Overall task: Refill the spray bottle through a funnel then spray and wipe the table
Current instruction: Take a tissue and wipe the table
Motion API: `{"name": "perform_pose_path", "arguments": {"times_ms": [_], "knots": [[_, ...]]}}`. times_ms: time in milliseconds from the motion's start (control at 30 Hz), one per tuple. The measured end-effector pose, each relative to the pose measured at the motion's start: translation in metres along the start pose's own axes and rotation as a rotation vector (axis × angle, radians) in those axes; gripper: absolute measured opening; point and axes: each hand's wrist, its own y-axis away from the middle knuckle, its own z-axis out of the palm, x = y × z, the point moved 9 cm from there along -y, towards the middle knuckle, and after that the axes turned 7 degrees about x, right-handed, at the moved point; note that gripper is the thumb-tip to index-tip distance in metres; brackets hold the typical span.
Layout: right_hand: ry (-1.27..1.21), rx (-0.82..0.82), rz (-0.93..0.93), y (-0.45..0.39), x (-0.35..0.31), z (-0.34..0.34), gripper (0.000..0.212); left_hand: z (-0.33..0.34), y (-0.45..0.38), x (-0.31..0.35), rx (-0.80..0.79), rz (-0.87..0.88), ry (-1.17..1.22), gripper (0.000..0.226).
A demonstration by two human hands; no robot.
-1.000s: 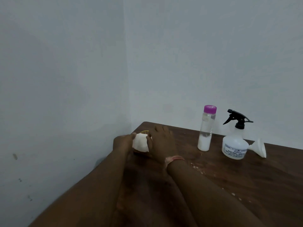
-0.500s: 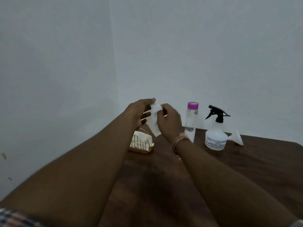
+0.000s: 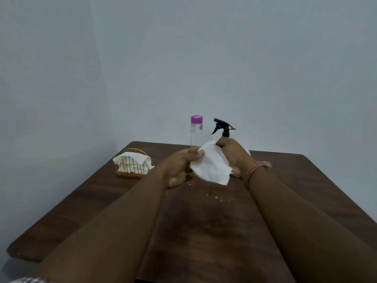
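Nearest you, both bare forearms reach out over the dark brown wooden table (image 3: pixel 306 180); a few pale crumbs or droplets (image 3: pixel 216 197) lie on the wood between them, and I cannot tell which they are. Your left hand (image 3: pixel 179 166) pinches the near-left edge of the white paper tissue (image 3: pixel 210 164) between thumb and curled fingers; your right hand (image 3: pixel 234 156), palm turned down and a pinkish thread band at the wrist, grips its far-right edge with closed fingers; the sheet hangs slack between the two, held above the table.

Judge the tissue as almost weightless, soft and quick to tear once wet; hold it by its edges or bunch it into a pad, and press lightly when you wipe.

Off to the left stands a gold wire napkin holder (image 3: pixel 132 166) stuffed with white tissues; farther back, behind your hands, stands a clear plastic bottle with a magenta cap (image 3: pixel 196 131), upright; just right of it the black trigger head of the white spray bottle (image 3: pixel 223 127) shows above your right hand, its body hidden; that one will likely be smooth and heavier when filled, so take it round the neck.
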Motion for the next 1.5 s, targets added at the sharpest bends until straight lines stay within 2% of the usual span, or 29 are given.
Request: {"name": "perform_pose_path", "arguments": {"times_ms": [67,133,200,233,300,333,367,433,467,567,600,667,733,800,867,933,967,1133,1267,1367,1500], "knots": [[0.038,-0.041,0.031,0.004,0.012,-0.02,0.053,0.008,0.0,-0.008,-0.018,0.001,-0.019,0.038],[-0.028,-0.026,0.013,0.01,0.014,-0.043,0.054,0.007,-0.002,-0.012,0.017,0.007,-0.105,0.035],[-0.004,0.137,-0.025,0.019,0.01,-0.075,0.05,0.001,-0.004,-0.012,0.116,0.032,-0.231,0.025],[0.077,0.28,-0.101,0.022,0.002,-0.096,0.047,-0.005,-0.004,-0.012,0.185,0.048,-0.273,0.02],[0.437,0.578,-0.359,0.042,-0.038,-0.124,0.043,-0.017,-0.005,-0.01,0.315,0.072,-0.301,0.018],[0.617,0.672,-0.542,0.056,-0.063,-0.122,0.048,-0.023,-0.006,-0.01,0.36,0.081,-0.304,0.019],[0.735,0.687,-0.711,0.069,-0.081,-0.112,0.052,-0.027,-0.006,-0.011,0.386,0.089,-0.307,0.019],[0.979,0.604,-0.889,0.087,-0.091,-0.082,0.056,-0.031,-0.004,-0.013,0.421,0.116,-0.345,0.017],[1.137,0.504,-0.875,0.088,-0.08,-0.066,0.055,-0.032,-0.003,-0.015,0.445,0.141,-0.375,0.016],[1.503,0.069,-0.587,0.078,-0.001,-0.037,0.052,-0.033,0.004,-0.022,0.544,0.225,-0.539,0.014],[1.578,-0.012,-0.507,0.079,0.022,-0.035,0.054,-0.033,0.005,-0.027,0.571,0.233,-0.604,0.013],[1.549,0.001,-0.553,0.081,0.035,-0.034,0.059,-0.034,0.004,-0.034,0.589,0.243,-0.697,0.017],[1.427,0.104,-0.659,0.084,0.028,-0.046,0.052,-0.034,0.004,-0.037,0.578,0.27,-0.745,0.022],[1.377,0.13,-0.767,0.093,0.03,-0.056,0.042,-0.041,0.007,-0.035,0.587,0.308,-0.791,0.023],[1.387,-0.03,-0.733,0.098,0.059,-0.055,0.042,-0.051,0.011,-0.029,0.634,0.343,-0.812,0.023],[1.546,-0.258,-0.639,0.099,0.101,-0.041,0.05,-0.061,0.014,-0.023,0.702,0.359,-0.804,0.023],[1.623,-0.29,-0.616,0.093,0.115,-0.034,0.054,-0.065,0.015,-0.022,0.732,0.368,-0.794,0.023],[1.709,-0.26,-0.665,0.062,0.143,0.05,0.058,-0.078,0.02,-0.024,0.827,0.45,-0.757,0.022],[1.812,-0.335,-0.654,0.03,0.159,0.109,0.064,-0.103,0.026,-0.022,0.93,0.459,-0.726,0.019],[1.903,-0.301,-0.649,-0.008,0.159,0.121,0.069,-0.109,0.027,-0.017,0.947,0.501,-0.811,0.019],[1.855,-0.22,-0.555,-0.045,0.148,0.113,0.081,-0.107,0.018,-0.018,0.883,0.526,-0.944,0.021]]}}
